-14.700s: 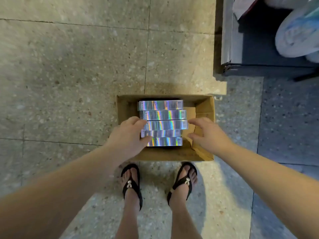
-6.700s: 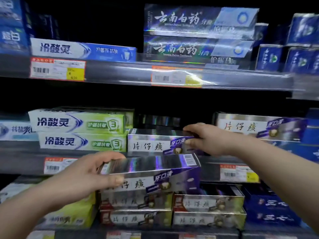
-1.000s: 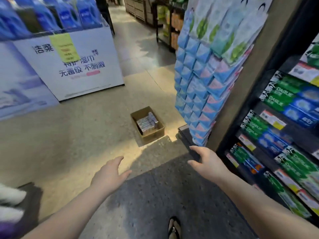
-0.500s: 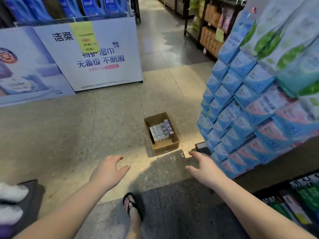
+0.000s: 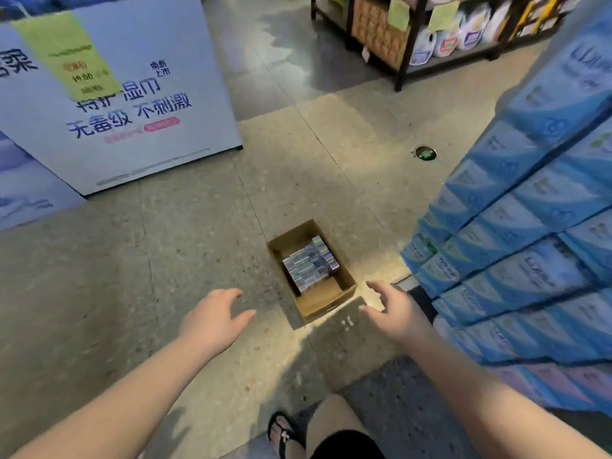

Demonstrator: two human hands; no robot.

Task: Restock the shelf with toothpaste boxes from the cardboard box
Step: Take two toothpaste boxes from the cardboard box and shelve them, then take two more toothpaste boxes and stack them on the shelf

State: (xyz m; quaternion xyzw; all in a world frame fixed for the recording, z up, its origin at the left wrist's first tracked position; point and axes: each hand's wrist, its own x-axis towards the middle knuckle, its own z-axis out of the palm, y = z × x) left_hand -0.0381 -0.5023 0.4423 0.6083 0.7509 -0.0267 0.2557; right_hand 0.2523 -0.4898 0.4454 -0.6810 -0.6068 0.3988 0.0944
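Observation:
An open brown cardboard box (image 5: 319, 301) sits on the tiled floor ahead of me. Several shiny holographic toothpaste boxes (image 5: 310, 264) lie stacked in its far half. My left hand (image 5: 215, 318) hovers in the air to the left of the box, fingers spread and empty. My right hand (image 5: 394, 309) hovers just right of the box's near corner, fingers also spread and empty. Neither hand touches the box. The toothpaste shelf is out of view.
A tall stack of blue tissue packs (image 5: 530, 226) rises on the right, close to the box. A white promotional display stand (image 5: 112, 104) stands at the back left. A dark shelf unit (image 5: 430, 38) is at the back. My sandalled foot (image 5: 281, 432) is below.
Since the earlier frames I have turned away from the shelf and walked closer to the cardboard box. It now appears larger and nearer. Both hands stay empty and stretched forward.

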